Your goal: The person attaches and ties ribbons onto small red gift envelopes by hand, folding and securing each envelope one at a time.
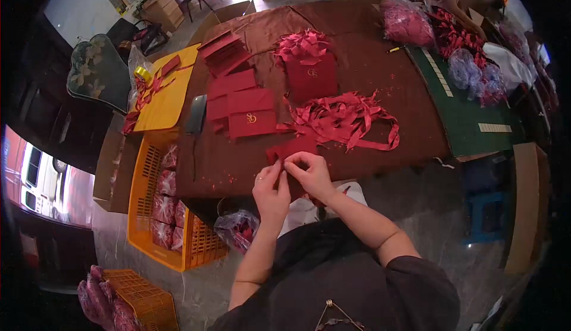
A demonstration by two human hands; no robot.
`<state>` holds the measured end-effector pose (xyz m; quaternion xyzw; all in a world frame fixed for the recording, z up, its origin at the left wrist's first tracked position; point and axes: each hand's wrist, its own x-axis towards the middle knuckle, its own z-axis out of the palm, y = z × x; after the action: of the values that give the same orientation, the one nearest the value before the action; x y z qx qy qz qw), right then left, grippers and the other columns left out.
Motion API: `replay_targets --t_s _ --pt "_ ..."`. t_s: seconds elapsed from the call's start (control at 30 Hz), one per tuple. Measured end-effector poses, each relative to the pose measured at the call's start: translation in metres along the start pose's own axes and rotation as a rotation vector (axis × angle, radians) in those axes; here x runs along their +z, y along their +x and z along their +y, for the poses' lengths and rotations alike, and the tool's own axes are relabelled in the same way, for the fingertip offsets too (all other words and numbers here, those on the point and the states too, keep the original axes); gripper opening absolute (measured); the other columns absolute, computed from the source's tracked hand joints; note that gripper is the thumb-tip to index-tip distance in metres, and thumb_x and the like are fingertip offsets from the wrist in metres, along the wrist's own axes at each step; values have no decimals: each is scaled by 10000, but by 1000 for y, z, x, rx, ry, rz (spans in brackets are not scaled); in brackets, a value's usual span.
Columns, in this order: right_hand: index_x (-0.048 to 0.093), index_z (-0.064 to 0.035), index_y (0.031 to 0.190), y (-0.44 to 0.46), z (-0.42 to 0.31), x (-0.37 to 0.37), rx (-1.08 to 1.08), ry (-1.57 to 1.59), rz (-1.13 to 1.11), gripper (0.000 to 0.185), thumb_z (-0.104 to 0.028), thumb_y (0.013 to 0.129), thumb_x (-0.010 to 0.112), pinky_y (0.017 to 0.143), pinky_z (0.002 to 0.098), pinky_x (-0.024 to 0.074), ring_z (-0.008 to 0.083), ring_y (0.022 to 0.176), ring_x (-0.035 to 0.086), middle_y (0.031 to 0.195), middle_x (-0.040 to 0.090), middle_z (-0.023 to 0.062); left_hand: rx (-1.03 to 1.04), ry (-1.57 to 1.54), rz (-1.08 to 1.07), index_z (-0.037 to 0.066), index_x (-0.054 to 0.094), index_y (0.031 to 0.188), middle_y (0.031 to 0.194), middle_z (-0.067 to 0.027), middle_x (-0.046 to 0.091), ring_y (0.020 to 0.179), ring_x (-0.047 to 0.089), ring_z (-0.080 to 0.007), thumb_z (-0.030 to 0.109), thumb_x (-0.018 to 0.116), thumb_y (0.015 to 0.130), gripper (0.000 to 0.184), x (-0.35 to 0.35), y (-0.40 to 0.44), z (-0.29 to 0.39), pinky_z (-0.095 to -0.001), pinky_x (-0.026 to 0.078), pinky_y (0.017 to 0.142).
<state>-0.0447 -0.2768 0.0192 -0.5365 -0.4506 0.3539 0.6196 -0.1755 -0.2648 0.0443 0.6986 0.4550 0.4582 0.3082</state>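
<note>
At the near rim of the table, covered in brown cloth (410,93): a deep-red folded pouch (296,147), its nearer part hidden behind my own hands, so I cannot see how much of it is finished.
Left hand (272,193): thumb and forefinger pinched at the pouch's near edge, gripping either that edge or a thin strip against it; too small to tell which.
Right hand (310,174): thumb and forefinger closed in a loop, tips meeting those of the left at the same spot.
Step in hand: fine fingertip work, and I judge it to be fixing a ribbon to this one pouch; no finished bow shows on it.
Emblem stack: beyond my hands, deep-red pouches with a gold emblem (311,83), a tangle of bright red ribbon ends (303,45) gathered at the far end; I take these as done.
Left-hand piles: plain, matte red pouches with raised flaps (224,55), and nearer me a red pouch stamped with gold lettering (251,120); no ribbon shows on either, so I count them as left to do.
Ribbon heap: loose, flat crimson ribbons (342,120) just past the pouch I hold, plenty by the look of it.
Judged progress: partway, with a fair share of pouches left.
</note>
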Motion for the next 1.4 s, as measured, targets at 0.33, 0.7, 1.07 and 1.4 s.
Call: replay_targets --t_s 0.33,0.7,1.07,1.4 --pt "665 -5 902 -1 -10 -6 -440 -289 18 52 -38 867 685 731 374 532 320 828 675 875 675 136 171 115 -43 -8 703 1190 997 -160 690 923 644 -324 28 664 873 321 -8 -5 4 -390 516 850" --pt "691 17 911 -7 -17 -3 -202 -117 94 102 -69 871 729 732 346 528 268 824 688 866 692 129 -244 -322 -137 -89 666 1240 1190 -89 687 1024 629 -121 27 697 936 327 -8 -2 -12 -272 518 900" --pt "673 12 947 -10 -16 -4 -284 -180 7 81 -41 885 676 722 373 535 298 829 677 896 672 143 352 323 22 -80 648 1201 1020 -213 671 948 628 -390 23 628 892 326 0 -18 9 -446 509 867" --pt "705 -10 1019 -10 -46 -17 -421 -229 54 157 17 866 688 758 326 535 248 848 673 916 672 118 -270 -448 -208 -53 711 1162 925 -35 719 811 655 -83 7 654 956 222 -21 16 9 -234 531 743"
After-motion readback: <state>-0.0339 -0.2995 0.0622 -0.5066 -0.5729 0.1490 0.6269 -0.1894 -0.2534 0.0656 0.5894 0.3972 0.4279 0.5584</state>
